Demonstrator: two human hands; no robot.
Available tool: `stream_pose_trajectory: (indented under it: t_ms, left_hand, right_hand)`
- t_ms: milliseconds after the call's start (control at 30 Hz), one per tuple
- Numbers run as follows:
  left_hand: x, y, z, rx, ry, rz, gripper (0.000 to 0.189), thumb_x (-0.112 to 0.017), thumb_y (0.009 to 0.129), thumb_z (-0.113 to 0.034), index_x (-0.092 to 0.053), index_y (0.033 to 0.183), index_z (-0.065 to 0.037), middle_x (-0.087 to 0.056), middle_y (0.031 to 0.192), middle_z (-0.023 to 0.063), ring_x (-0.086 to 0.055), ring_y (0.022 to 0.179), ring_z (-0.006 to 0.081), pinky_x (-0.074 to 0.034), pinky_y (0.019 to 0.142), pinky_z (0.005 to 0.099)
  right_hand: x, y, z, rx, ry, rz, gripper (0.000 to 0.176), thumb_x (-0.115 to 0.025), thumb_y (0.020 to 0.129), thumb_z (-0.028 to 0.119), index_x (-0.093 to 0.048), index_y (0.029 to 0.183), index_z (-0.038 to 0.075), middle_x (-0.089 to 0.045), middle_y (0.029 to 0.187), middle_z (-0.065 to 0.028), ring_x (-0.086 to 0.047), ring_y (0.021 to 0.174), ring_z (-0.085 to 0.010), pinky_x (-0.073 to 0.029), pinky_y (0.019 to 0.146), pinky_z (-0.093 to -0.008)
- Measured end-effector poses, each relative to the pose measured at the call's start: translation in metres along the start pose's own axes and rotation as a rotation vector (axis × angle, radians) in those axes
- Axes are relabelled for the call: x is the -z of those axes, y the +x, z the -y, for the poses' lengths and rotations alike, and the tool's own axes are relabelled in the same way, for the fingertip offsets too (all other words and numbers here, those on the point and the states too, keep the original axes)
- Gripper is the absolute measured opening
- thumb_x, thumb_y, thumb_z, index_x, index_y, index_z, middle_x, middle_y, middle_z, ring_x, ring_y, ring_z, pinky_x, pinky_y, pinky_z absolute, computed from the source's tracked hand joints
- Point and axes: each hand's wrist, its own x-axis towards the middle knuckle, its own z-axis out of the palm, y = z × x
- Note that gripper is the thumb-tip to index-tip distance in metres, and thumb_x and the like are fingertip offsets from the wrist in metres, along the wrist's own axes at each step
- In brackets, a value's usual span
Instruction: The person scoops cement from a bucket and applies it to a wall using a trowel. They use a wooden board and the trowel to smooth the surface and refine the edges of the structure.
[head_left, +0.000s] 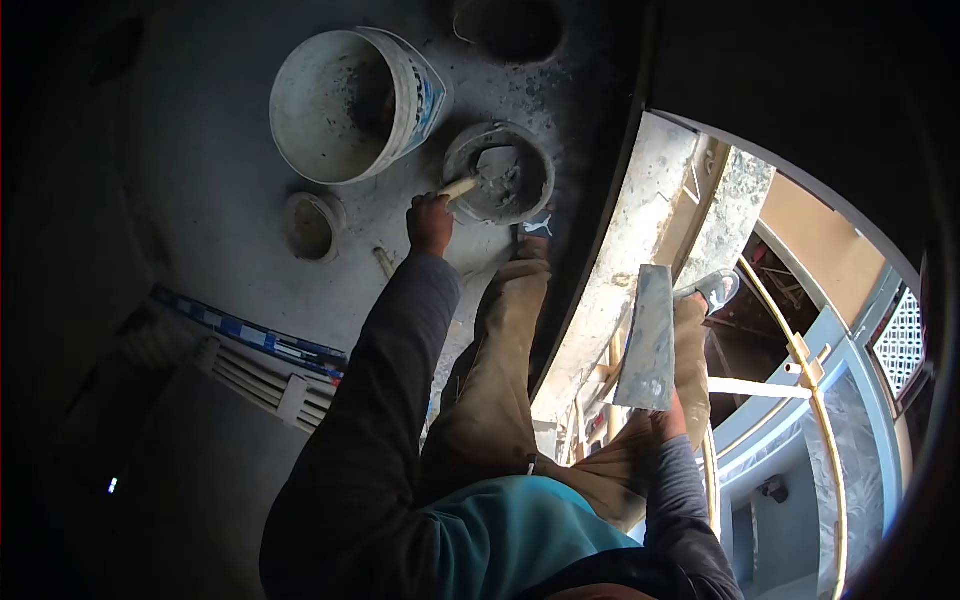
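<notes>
My left hand (430, 222) reaches down to the floor and grips the wooden handle of a trowel (460, 188). The trowel's blade is dipped into grey mortar in a small round pan (535, 150). My right hand (668, 418) holds a flat grey plastering float (648, 340) by its lower end. The float points up, over a mortar-smeared wall ledge (640, 230). My legs straddle this ledge, one foot (535, 228) by the pan and the sandalled foot (715, 288) on the outer side.
A large white bucket (345, 105) stands left of the pan, with a small round tub (312, 228) below it and a dark bucket (505, 25) at the top. A blue bar (250, 332) and white pipes (260, 380) lie on the floor. Beyond the ledge is a drop with yellow railings (800, 350).
</notes>
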Motion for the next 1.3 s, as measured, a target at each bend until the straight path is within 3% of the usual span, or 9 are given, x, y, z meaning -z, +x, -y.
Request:
stream_pose_trajectory:
  t_ms: [233, 333, 400, 733, 900, 967, 1167, 1200, 1300]
  left_hand:
    - [-0.091, 0.056, 0.007, -0.186, 0.264, -0.192, 0.039, -0.073, 0.076, -0.017, -0.065, 0.114, -0.013, -0.066, 0.097, 0.0037, -0.057, 0.096, 0.0265, -0.046, 0.084, 0.0409]
    - [-0.094, 0.058, -0.005, -0.198, 0.314, -0.019, 0.035, -0.071, 0.077, -0.016, -0.064, 0.112, -0.014, -0.068, 0.096, 0.0050, -0.062, 0.097, 0.0284, -0.050, 0.083, 0.0424]
    - [-0.079, 0.058, -0.032, 0.131, 0.043, 0.378, 0.028, -0.070, 0.079, -0.017, -0.067, 0.106, -0.010, -0.070, 0.101, 0.0104, -0.067, 0.099, 0.0313, -0.053, 0.082, 0.0441]
    - [-0.039, 0.022, -0.099, 0.238, -0.111, 0.418, 0.022, -0.059, 0.087, -0.019, -0.067, 0.104, -0.007, -0.070, 0.102, 0.0150, -0.068, 0.098, 0.0330, -0.055, 0.082, 0.0439]
    - [-0.029, -0.014, -0.065, 0.205, -0.319, 0.324, 0.033, -0.068, 0.077, -0.028, -0.064, 0.101, -0.007, -0.069, 0.100, 0.0178, -0.066, 0.094, 0.0378, -0.053, 0.080, 0.0465]
    - [-0.032, -0.037, -0.049, 0.149, -0.359, 0.269, 0.034, -0.065, 0.078, -0.028, -0.062, 0.103, -0.005, -0.068, 0.097, 0.0204, -0.065, 0.092, 0.0401, -0.052, 0.076, 0.0482]
    - [-0.042, -0.112, -0.023, 0.050, -0.577, -0.095, 0.037, -0.065, 0.080, -0.024, -0.060, 0.111, -0.005, -0.065, 0.100, 0.0184, -0.063, 0.090, 0.0397, -0.051, 0.075, 0.0469]
    - [-0.040, -0.121, -0.023, 0.008, -0.587, -0.168, 0.039, -0.066, 0.081, -0.023, -0.058, 0.114, -0.005, -0.063, 0.102, 0.0177, -0.063, 0.091, 0.0389, -0.051, 0.076, 0.0460]
    - [-0.039, -0.134, -0.024, -0.077, -0.632, -0.256, 0.045, -0.068, 0.080, -0.019, -0.053, 0.120, -0.005, -0.059, 0.106, 0.0165, -0.059, 0.096, 0.0380, -0.049, 0.082, 0.0455]
  right_hand:
    - [-0.017, 0.044, -0.016, -0.035, -0.234, 0.036, 0.038, -0.056, 0.094, 0.023, -0.058, 0.123, -0.001, -0.067, 0.109, -0.0128, -0.065, 0.095, -0.0224, -0.051, 0.084, -0.0345]
    - [-0.016, 0.043, -0.023, -0.068, -0.306, 0.063, 0.037, -0.055, 0.094, 0.023, -0.058, 0.123, 0.000, -0.067, 0.108, -0.0120, -0.065, 0.094, -0.0219, -0.052, 0.082, -0.0344]
    - [-0.019, 0.038, -0.026, -0.082, -0.332, 0.074, 0.036, -0.054, 0.095, 0.022, -0.058, 0.123, 0.000, -0.067, 0.107, -0.0114, -0.065, 0.093, -0.0216, -0.053, 0.082, -0.0344]
    - [-0.040, 0.018, -0.013, -0.039, -0.484, 0.169, 0.031, -0.052, 0.097, 0.020, -0.056, 0.122, 0.002, -0.066, 0.105, -0.0085, -0.066, 0.090, -0.0199, -0.056, 0.077, -0.0340]
    - [-0.065, 0.025, -0.005, -0.001, -0.551, 0.202, 0.030, -0.051, 0.098, 0.020, -0.056, 0.122, 0.003, -0.065, 0.104, -0.0073, -0.067, 0.089, -0.0192, -0.057, 0.076, -0.0339]
    - [-0.083, 0.038, -0.001, 0.170, -0.859, 0.426, 0.031, -0.052, 0.098, 0.014, -0.053, 0.126, 0.000, -0.065, 0.106, -0.0065, -0.065, 0.090, -0.0161, -0.056, 0.078, -0.0334]
    - [-0.179, 0.088, -0.034, 0.394, -0.929, 0.387, 0.039, -0.045, 0.102, 0.027, -0.051, 0.132, 0.002, -0.063, 0.112, -0.0063, -0.064, 0.093, -0.0139, -0.055, 0.079, -0.0299]
    - [-0.198, 0.093, -0.039, 0.151, -0.740, 0.373, 0.040, -0.045, 0.103, 0.027, -0.050, 0.134, 0.003, -0.063, 0.115, -0.0078, -0.064, 0.096, -0.0163, -0.055, 0.080, -0.0319]
    - [-0.263, 0.072, -0.066, 0.030, -0.570, 0.312, 0.037, -0.048, 0.101, 0.022, -0.053, 0.132, 0.002, -0.065, 0.111, -0.0096, -0.067, 0.094, -0.0196, -0.055, 0.079, -0.0323]
